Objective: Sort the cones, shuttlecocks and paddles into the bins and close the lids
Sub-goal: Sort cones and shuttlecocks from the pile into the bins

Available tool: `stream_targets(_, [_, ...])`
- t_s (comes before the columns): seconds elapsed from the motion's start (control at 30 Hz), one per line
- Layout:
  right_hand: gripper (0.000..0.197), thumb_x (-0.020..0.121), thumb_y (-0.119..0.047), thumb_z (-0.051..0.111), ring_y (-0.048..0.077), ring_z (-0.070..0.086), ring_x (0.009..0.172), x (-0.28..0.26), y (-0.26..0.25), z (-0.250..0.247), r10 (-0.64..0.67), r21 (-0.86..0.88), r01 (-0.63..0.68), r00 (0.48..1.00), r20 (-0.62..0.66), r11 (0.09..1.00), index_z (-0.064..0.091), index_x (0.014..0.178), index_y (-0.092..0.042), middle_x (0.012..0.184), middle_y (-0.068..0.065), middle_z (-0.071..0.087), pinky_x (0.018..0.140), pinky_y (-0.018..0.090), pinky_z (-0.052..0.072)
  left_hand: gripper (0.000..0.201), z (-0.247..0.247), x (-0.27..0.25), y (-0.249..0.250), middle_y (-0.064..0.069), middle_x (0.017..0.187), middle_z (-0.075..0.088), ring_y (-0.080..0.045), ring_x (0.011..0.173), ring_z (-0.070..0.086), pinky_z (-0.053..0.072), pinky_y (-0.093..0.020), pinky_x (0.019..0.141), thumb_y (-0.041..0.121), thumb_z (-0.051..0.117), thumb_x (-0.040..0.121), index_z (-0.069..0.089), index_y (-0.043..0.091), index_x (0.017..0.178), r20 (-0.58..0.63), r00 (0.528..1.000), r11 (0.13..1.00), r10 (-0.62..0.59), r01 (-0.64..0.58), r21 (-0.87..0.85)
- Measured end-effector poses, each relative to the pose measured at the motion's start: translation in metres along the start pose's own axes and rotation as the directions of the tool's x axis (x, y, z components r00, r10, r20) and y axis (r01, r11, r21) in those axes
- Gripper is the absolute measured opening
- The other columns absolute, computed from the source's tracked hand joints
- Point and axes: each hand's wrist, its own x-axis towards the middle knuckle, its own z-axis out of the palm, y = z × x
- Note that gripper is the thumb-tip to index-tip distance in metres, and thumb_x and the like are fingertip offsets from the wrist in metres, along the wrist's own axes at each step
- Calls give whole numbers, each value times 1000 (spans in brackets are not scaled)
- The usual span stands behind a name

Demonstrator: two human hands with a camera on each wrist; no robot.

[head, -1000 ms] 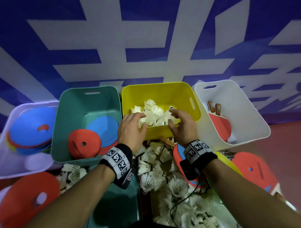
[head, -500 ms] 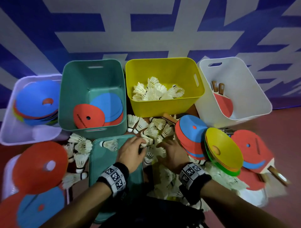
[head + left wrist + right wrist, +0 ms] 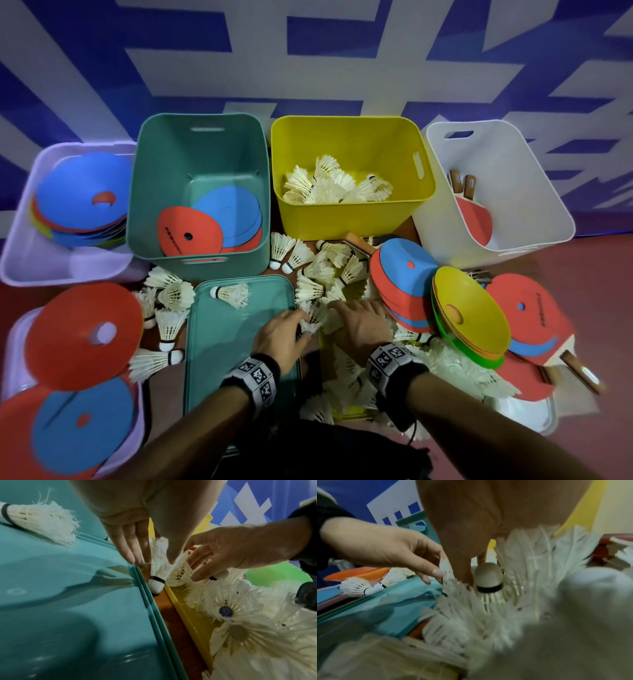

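Observation:
A pile of white shuttlecocks [image 3: 329,270] lies in front of the yellow bin [image 3: 346,137], which holds several more. My left hand [image 3: 301,325] is at the teal lid's [image 3: 233,335] right edge. There it pinches one shuttlecock [image 3: 158,566] by its feathers between thumb and fingers, cork down. My right hand [image 3: 337,308] is just beside it, its spread fingers [image 3: 197,561] resting on shuttlecocks over the yellow lid [image 3: 188,615]. A cork [image 3: 488,577] sits by its thumb. Flat cones lie in the teal bin [image 3: 198,154]. Paddles [image 3: 476,219] stand in the white bin [image 3: 496,154].
A lilac bin [image 3: 20,246] with cones stands at far left. Stacks of cones [image 3: 404,274] and yellow cones [image 3: 469,308] lean at right, next to a paddle [image 3: 579,370]. One shuttlecock [image 3: 233,294] lies on the teal lid. More cones [image 3: 82,335] sit at lower left.
Both hands have come back from the yellow bin down to the shuttlecock pile by the teal lid. The left hand has taken hold of a shuttlecock.

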Motion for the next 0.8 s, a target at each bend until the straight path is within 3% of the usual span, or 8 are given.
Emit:
stream_targets(0.1, [60, 89, -49, 54, 28, 42, 134, 7, 0, 8, 15, -24, -15, 1000, 11, 1000, 34, 144, -36, 140, 1, 52, 116, 46, 25, 16, -2, 1, 1, 8, 112, 61, -15, 98, 57, 48, -28, 80, 39, 59, 95, 57, 29, 107, -55, 998, 1000, -8, 7, -28])
stream_targets(0.23, [62, 87, -50, 60, 31, 45, 131, 16, 2, 5, 49, 20, -51, 997, 64, 999, 37, 141, -32, 137, 4, 52, 114, 47, 30, 9, -7, -3, -8, 10, 103, 64, -14, 90, 59, 51, -32, 79, 35, 66, 92, 59, 29, 94, -100, 995, 993, -19, 7, -116])
stream_targets(0.47, [52, 87, -45, 62, 29, 47, 128, 17, 6, 1, 21, 73, -26, 997, 69, 997, 40, 132, -32, 133, 1, 57, 113, 48, 29, 10, -24, -9, -21, 14, 94, 66, -10, 88, 60, 52, -35, 78, 37, 66, 90, 59, 30, 87, -215, 977, 975, -7, -41, -217])
stream_targets(0.63, [48, 83, -57, 61, 25, 58, 109, 16, 6, -2, 6, 176, 5, 998, -60, 984, 40, 120, -35, 111, -3, 67, 101, 39, 38, 8, -43, -9, -10, 16, 103, 65, -7, 98, 61, 54, -35, 83, 36, 69, 89, 61, 33, 88, -292, 956, 965, 20, -95, -245])
stream_targets(0.8, [51, 78, -63, 62, 19, 64, 96, 20, 0, -21, -10, 378, 103, 971, -240, 920, 48, 115, -30, 106, -5, 69, 75, 29, 49, 8, -67, 1, 11, 21, 109, 62, -5, 100, 61, 56, -34, 80, 33, 71, 88, 64, 29, 89, -377, 922, 954, 88, -187, -234])
